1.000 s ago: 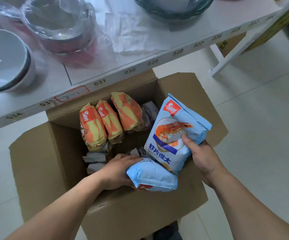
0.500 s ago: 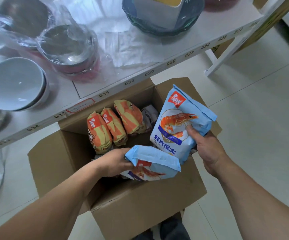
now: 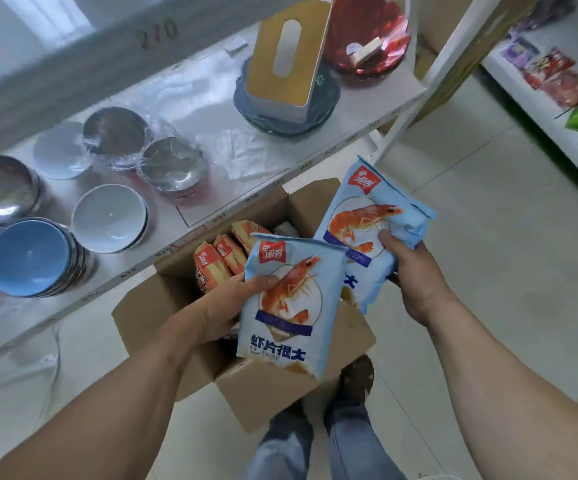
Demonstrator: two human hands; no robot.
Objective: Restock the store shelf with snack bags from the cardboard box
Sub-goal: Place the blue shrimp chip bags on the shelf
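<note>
1. Left hand (image 3: 223, 308): it holds a light blue snack bag (image 3: 287, 306) printed with a prawn. The thumb lies across the front of the bag near its left edge, and the other fingers are hidden behind the bag, pinching it. The bag is upright, face to the camera, above the near part of the cardboard box (image 3: 273, 386).
2. Right hand (image 3: 415, 271): it holds a second blue prawn bag (image 3: 367, 216). The thumb presses on the front of the bag at its right side, and the remaining fingers wrap behind it. This bag is tilted, top to the upper right, above the right side of the box.
3. Bag relation: the lower left part of the right-hand bag sits behind the upper right edge of the left-hand bag. Contact between the two cannot be told.
4. Cardboard box: it stands open on the tiled floor (image 3: 488, 237), just in front of the white shelf (image 3: 280, 178). Orange snack bags (image 3: 218, 261) stand in a row in its far part.
5. Shelf: it carries bowls, among them a blue bowl (image 3: 28, 258) and a white bowl (image 3: 109, 218), plastic-wrapped metal bowls (image 3: 173, 168), and a tissue box (image 3: 287, 60) on a dark dish.
6. Person: two legs and one shoe (image 3: 357, 375) show at the near side of the box.
</note>
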